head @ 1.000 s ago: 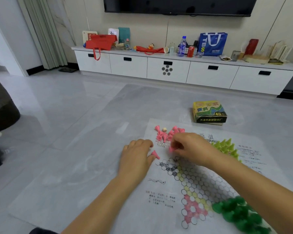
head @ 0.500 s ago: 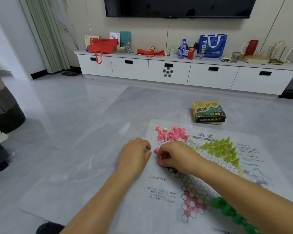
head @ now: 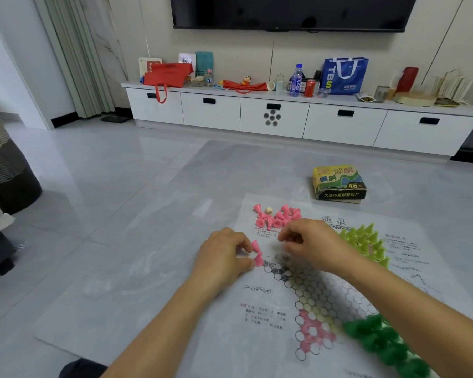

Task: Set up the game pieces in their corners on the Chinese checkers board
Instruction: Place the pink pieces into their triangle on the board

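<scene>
The paper Chinese checkers board (head: 325, 296) lies on the floor. My left hand (head: 224, 260) pinches a pink piece (head: 256, 253) at the board's left corner with black circles. My right hand (head: 311, 244) hovers just right of it with curled fingers, and no piece shows in them. A loose pile of pink pieces (head: 276, 218) lies on the sheet beyond both hands. Light green pieces (head: 366, 240) fill the far right corner. Dark green pieces (head: 385, 342) are bunched at the near right. The printed pink corner (head: 311, 331) holds no pieces.
The yellow-green game box (head: 339, 184) sits on the floor past the sheet. A white TV cabinet (head: 273, 118) with bags and bottles runs along the back wall. A woven basket (head: 0, 159) stands at far left.
My right hand brought a pink piece to my left hand at the board's left corner, then drew back to the right. My left hand now pinches the pink piece.
</scene>
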`<state>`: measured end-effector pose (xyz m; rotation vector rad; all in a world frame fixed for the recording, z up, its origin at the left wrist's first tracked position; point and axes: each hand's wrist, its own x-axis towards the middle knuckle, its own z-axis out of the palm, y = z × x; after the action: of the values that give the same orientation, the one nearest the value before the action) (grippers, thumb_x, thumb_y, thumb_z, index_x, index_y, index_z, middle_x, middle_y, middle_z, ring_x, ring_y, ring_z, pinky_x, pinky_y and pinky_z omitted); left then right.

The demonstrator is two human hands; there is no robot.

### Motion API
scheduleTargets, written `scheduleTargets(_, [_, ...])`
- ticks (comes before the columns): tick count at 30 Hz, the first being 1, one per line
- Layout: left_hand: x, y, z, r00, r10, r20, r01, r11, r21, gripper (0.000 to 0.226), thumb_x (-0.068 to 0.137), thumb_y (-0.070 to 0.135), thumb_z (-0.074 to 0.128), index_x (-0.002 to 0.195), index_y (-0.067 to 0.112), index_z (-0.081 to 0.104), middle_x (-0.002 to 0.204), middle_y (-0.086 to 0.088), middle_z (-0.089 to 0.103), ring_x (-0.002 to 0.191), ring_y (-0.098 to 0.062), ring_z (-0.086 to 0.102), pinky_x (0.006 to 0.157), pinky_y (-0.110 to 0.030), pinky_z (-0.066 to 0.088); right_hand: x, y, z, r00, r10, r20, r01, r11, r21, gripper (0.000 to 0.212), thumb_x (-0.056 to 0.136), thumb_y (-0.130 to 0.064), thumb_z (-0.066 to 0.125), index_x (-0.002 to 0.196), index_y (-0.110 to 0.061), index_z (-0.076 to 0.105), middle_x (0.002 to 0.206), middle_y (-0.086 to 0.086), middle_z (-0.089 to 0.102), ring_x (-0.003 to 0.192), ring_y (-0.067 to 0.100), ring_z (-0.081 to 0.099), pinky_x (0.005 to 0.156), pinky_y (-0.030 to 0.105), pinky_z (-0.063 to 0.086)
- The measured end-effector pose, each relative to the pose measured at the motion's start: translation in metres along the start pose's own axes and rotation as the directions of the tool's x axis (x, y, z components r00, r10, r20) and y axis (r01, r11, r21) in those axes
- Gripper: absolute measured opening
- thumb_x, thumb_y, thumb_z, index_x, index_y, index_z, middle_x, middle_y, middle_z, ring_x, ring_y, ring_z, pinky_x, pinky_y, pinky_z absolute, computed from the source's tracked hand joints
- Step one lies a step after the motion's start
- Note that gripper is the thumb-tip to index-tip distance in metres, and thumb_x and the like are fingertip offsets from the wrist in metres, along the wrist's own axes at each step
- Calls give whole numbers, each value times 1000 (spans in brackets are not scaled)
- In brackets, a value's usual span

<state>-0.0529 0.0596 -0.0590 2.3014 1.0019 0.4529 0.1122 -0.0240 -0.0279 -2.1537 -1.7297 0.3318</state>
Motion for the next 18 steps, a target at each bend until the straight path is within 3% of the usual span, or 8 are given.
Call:
scheduleTargets(4, [0,1,5,999,30,-11,-29,996,89,20,76,29,69,92,21,61,105,4,55,101,-14,47,90,-29,38,-1,12,-5,996,60,-63,-67,992,-109,19,88,-15,52,105,-17,61,107,-1,62,87,11,53,81,27,48])
scheduleTargets(8, [4,-4,-1,1000,9,-13,-9,1000,13,18,78,18,66,94,16,59,99,3,55,98,-16,50,85,-27,40,-4,13,-4,997,63,-44,-70,984,-163,21,89,-17,50,109,-19,59,108,-2,61,94,12,55,81,28,48])
scheduleTargets(11, [8,-6,0,998,5,-67,-9,999,-53,25,83,13,58,107,20,57,100,1,55,100,-18,52,89,-29,41,-6,9,-2,1000,21,-20,-24,988,-153,22,90,-20,51,110,-19,61,112,-3,62,99,13,57,86,28,48])
scheduleTargets(14, [11,-7,11,994,84,-63,-81,995,56,35,88,16,53,121,30,54,110,0,51,108,-17,44,97,-32,35,-2,0,-1,1000,-29,-5,28,995,-100,22,90,-19,51,108,-17,64,112,-1,65,100,15,58,88,30,48])
scheduleTargets(18, [13,-8,14,989,109,-96,-101,991,89,26,86,23,56,111,27,63,108,1,53,105,-17,43,95,-32,35,11,-10,8,998,-31,56,32,999,-2,20,89,-21,53,103,-14,65,105,0,67,91,14,58,83,29,48])
